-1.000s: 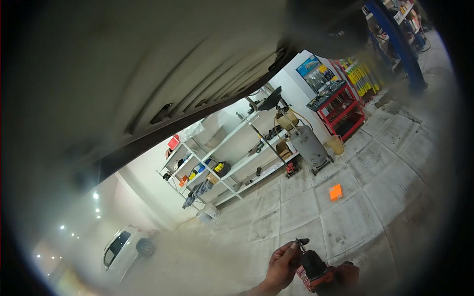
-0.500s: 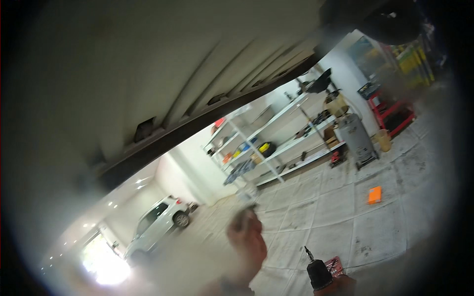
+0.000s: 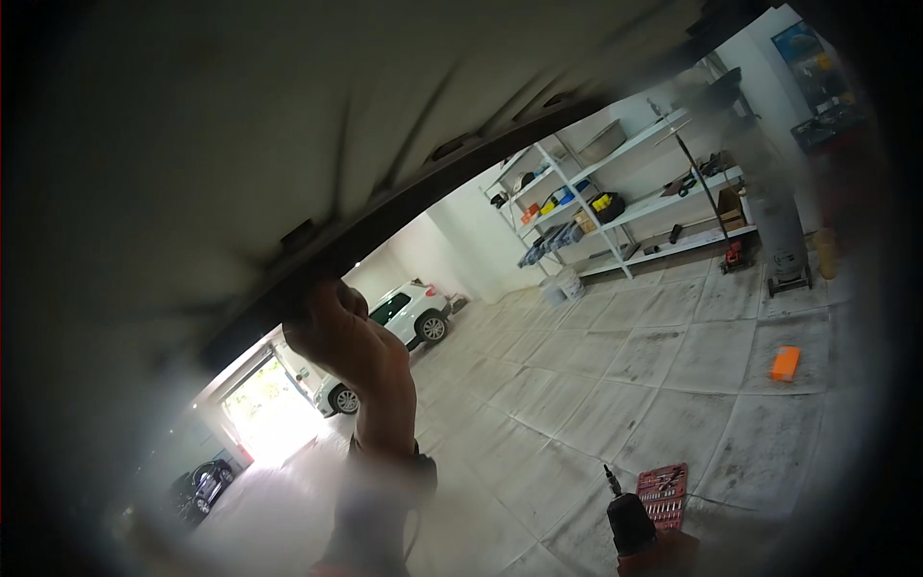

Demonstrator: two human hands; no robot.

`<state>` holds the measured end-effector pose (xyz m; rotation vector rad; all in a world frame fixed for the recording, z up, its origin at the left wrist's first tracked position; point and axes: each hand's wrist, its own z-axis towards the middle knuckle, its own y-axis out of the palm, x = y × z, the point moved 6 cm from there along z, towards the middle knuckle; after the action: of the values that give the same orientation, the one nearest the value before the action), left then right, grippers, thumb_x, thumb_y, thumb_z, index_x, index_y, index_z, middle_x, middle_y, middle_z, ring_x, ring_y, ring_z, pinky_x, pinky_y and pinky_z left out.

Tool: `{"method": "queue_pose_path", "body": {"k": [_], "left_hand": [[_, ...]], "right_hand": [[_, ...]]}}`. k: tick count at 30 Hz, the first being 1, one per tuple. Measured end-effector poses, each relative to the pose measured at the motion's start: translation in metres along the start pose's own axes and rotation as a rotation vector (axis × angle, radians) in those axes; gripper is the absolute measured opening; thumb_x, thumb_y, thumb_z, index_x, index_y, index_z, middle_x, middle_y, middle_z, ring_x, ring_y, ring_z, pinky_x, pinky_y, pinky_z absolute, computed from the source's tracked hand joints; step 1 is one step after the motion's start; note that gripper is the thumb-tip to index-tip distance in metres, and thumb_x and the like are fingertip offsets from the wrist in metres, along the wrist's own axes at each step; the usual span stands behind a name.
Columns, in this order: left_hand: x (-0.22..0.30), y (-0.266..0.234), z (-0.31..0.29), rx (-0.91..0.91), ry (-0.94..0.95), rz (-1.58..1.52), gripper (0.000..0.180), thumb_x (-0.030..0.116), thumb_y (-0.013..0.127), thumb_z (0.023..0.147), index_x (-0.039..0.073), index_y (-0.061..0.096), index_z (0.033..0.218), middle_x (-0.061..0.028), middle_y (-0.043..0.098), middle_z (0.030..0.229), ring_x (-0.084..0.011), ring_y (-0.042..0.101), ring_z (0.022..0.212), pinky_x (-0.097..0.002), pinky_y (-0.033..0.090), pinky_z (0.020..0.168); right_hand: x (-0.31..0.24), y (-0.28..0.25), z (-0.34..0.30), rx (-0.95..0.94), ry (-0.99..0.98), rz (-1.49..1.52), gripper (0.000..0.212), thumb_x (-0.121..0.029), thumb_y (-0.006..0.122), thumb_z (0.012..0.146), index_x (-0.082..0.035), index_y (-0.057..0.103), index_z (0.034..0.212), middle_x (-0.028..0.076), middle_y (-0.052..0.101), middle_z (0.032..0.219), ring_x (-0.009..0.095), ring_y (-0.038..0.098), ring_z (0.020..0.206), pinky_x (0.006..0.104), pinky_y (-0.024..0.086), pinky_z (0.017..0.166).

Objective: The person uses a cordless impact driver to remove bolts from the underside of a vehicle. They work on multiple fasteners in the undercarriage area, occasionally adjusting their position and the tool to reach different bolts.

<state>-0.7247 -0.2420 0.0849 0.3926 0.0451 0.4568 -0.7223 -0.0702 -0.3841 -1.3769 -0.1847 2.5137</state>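
Note:
Overhead hangs a large pale ribbed panel (image 3: 288,125) with a dark edge and several slots, possibly a vehicle's underside. My left hand (image 3: 341,332) is raised to its lower edge, fingers curled and pressed up against it. The fingertips are lost in shadow, so whatever they hold cannot be made out. At lower right is a power drill (image 3: 627,524), its black chuck and metal bit pointing up. Only a blurred part of my right hand (image 3: 673,555) shows behind the chuck, closed on the drill. The bit is well apart from the panel.
On the tiled floor lie a red socket set case (image 3: 661,490) and an orange box (image 3: 785,363). White shelving (image 3: 615,216) with parts stands against the back wall, near a grey tank (image 3: 777,236). A white car (image 3: 413,313) is parked beyond my left arm.
My left hand has risen up and left from low in front to the panel's edge. Before, its fingers were pinched around a small dark thing. The drill has hardly moved; the view has shifted.

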Motion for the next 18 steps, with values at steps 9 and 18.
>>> {"method": "queue_pose_path", "body": {"k": [9,18], "left_hand": [[0.009,-0.001,-0.003,-0.111,-0.175,0.02,0.031,0.0,0.047,0.081,0.013,0.032,0.057,0.0041,0.027,0.054,-0.006,0.02,0.048,-0.0252,0.017,0.045],[0.003,-0.008,0.005,-0.087,-0.052,0.146,0.029,-0.001,0.051,0.073,0.012,0.033,0.055,0.0027,0.029,0.049,-0.0061,0.023,0.042,-0.0239,0.017,0.042]], "right_hand": [[-0.034,-0.023,0.006,-0.048,-0.031,-0.026,0.017,-0.015,0.059,0.074,-0.01,0.057,0.058,0.012,0.058,0.057,0.034,0.059,0.056,0.0456,0.046,0.051],[-0.037,-0.029,0.007,-0.075,0.033,-0.044,0.019,-0.017,0.059,0.076,-0.009,0.056,0.059,0.015,0.058,0.057,0.036,0.058,0.056,0.046,0.046,0.052]]}}
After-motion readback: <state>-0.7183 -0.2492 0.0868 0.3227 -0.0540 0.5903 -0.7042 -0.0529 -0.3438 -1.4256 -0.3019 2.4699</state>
